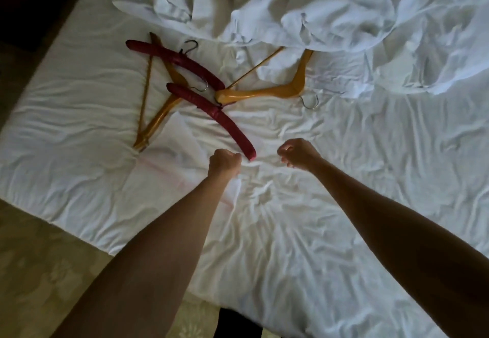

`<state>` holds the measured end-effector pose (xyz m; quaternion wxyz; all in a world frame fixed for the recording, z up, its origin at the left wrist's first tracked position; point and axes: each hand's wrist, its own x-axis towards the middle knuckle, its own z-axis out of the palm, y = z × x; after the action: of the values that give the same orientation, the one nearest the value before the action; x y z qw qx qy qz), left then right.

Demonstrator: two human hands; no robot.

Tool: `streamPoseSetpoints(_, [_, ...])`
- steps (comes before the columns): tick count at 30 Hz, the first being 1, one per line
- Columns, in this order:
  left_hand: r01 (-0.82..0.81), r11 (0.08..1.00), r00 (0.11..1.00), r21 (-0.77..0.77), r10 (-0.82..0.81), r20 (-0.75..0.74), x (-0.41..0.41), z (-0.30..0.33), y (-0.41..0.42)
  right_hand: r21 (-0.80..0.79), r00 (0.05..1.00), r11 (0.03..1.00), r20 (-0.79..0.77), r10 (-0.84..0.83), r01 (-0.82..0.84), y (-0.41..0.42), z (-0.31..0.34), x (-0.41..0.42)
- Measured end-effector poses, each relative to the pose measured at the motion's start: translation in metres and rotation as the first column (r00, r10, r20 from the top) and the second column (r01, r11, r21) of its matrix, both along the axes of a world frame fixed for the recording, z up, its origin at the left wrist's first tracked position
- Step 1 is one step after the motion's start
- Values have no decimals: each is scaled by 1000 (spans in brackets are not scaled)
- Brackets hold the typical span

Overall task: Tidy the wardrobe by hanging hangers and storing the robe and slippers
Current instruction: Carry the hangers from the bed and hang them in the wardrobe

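Hovering over white bed sheet (304, 231): left hand (224, 163) and right hand (297, 152), both fisted, gripping nothing; nearest red padded hanger (211, 115) just beside left hand

White bed (344, 205) bears four hangers (211, 104); crumpled bedding (330, 14).
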<state>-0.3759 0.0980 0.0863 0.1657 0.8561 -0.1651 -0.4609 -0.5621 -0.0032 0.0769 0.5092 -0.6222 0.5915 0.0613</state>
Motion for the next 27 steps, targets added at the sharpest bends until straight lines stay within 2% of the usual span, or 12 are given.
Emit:
streamPoseSetpoints(3, [-2,999,998,36,-1,69,20,-40,-31,20,996,996,33,-83,82,-42,-38,43])
streamPoseSetpoints(6, [-65,996,994,64,60,86,29,-71,-56,68,947,952,104,-304,298,-78,-80,77])
streamPoseSetpoints(9, [-51,993,992,107,38,124,34,-100,-75,201,807,825,185,-561,528,-107,-112,106])
streamPoseSetpoints(13, [-36,995,982,93,18,190,33,-124,-88,360,588,630,233,-775,688,-146,-146,137])
streamPoseSetpoints(16, [-58,996,979,60,45,200,33,-129,-89,446,476,530,239,-847,721,-162,-161,146])
streamPoseSetpoints(19, [-100,993,984,59,90,152,36,-128,-81,452,391,456,236,-890,767,-156,-172,128])
streamPoseSetpoints(25, [-75,993,986,90,61,155,34,-114,-63,558,440,499,248,-863,664,-155,-146,127])
streamPoseSetpoints(27, [-74,994,984,83,59,168,31,-119,-63,568,410,469,239,-880,676,-161,-144,137])
